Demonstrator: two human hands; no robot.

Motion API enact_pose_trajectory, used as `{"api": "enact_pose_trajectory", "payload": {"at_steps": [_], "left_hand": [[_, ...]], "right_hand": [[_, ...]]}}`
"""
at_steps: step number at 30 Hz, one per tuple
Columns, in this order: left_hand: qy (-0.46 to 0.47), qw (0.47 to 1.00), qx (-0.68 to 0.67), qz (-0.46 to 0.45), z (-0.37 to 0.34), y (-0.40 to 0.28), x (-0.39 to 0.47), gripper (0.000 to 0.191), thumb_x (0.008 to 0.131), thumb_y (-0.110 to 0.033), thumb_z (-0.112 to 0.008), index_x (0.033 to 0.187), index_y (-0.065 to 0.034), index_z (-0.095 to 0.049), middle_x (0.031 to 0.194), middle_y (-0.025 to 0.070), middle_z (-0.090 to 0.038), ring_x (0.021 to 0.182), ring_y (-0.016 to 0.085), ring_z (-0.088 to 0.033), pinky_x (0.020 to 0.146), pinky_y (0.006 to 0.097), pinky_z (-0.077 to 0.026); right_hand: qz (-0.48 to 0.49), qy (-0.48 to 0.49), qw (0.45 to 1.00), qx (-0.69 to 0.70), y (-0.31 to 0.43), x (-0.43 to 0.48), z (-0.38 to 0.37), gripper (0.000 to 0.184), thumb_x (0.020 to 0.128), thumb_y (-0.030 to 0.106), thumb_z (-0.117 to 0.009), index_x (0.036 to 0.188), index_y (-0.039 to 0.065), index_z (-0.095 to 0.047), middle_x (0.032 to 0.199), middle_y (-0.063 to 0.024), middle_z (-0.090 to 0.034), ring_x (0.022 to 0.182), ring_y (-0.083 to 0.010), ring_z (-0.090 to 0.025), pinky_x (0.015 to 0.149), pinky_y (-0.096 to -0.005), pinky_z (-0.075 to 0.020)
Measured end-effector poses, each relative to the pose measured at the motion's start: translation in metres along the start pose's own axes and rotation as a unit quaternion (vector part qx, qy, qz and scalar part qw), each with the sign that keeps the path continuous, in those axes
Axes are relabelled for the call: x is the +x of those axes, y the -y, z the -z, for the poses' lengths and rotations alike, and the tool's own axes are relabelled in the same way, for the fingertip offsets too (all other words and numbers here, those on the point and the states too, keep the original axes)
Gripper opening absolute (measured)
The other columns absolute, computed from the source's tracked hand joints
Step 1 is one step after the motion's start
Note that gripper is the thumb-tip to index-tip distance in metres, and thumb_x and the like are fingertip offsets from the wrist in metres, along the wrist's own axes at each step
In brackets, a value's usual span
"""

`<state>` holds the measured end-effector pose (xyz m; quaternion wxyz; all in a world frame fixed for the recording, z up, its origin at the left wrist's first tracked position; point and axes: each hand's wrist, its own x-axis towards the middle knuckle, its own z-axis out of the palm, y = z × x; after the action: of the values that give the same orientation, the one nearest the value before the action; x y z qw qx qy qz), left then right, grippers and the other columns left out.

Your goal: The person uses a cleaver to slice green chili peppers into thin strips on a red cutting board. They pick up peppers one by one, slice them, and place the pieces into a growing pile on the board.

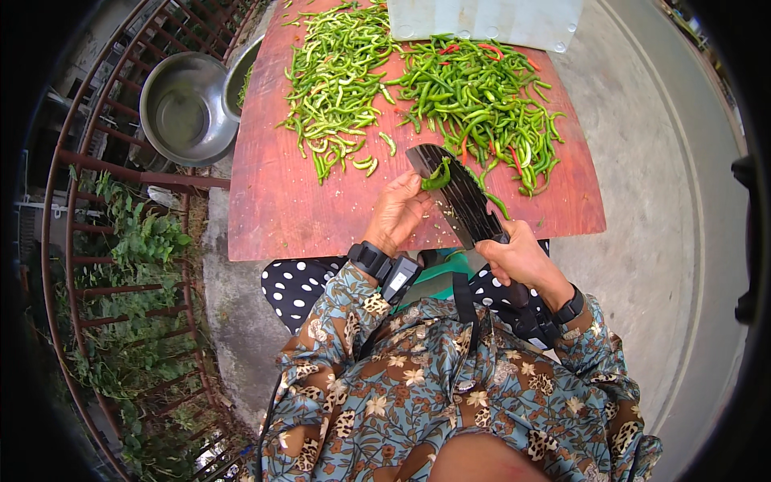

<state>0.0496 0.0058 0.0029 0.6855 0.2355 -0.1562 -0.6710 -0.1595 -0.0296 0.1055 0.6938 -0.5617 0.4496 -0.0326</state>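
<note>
Between the thumb and fingers of my left hand (pixel 397 208) is a curved green chili pepper (pixel 438 177), held against the knife blade. My right hand (pixel 519 256) grips a broad, dark-bladed kitchen knife (pixel 461 196) close to the blade; the handle is mostly covered by my hand. The blade tilts up and left over the front of a reddish wooden table (pixel 295 220). Beyond it on the right lies a heap of green chili peppers (pixel 470 99) with several red ones. A second heap of green peppers (pixel 337 90), many showing pale insides, spreads on the left.
A whitish, translucent plastic container (pixel 482 18) stands at the table's far right. Left of the table are a round metal basin (pixel 187 108) and another metal basin (pixel 232 90) partly hidden by the tabletop. A rusty metal railing (pixel 69 199) with leafy plants (pixel 144 235) runs along the left.
</note>
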Motion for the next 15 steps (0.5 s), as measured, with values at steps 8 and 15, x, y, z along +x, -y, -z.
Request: {"api": "enact_pose_trajectory", "payload": {"at_steps": [8, 15], "left_hand": [[-0.028, 0.999, 0.021, 0.01, -0.002, -0.002, -0.006, 0.03, 0.086, -0.015, -0.055, 0.11, 0.0012, -0.052, 0.108, 0.0094, -0.058, 0.1, 0.02, -0.054, 0.09, 0.0358, -0.04], [-0.046, 0.999, 0.004, 0.023, 0.004, -0.011, -0.013, 0.029, 0.085, -0.014, -0.056, 0.108, 0.0029, -0.054, 0.107, 0.0128, -0.059, 0.099, 0.024, -0.056, 0.088, 0.039, -0.043]], "right_hand": [[-0.008, 0.01, 1.0, -0.016, -0.003, 0.006, -0.005, 0.015, 0.079, 0.011, -0.054, 0.078, -0.002, -0.048, 0.048, -0.0019, -0.043, 0.036, -0.0088, -0.041, 0.032, -0.0247, -0.0324], [-0.008, 0.039, 0.999, -0.026, -0.002, 0.011, -0.005, 0.013, 0.079, 0.01, -0.054, 0.073, -0.001, -0.048, 0.048, -0.0024, -0.044, 0.035, -0.009, -0.041, 0.031, -0.0247, -0.0321]]}}
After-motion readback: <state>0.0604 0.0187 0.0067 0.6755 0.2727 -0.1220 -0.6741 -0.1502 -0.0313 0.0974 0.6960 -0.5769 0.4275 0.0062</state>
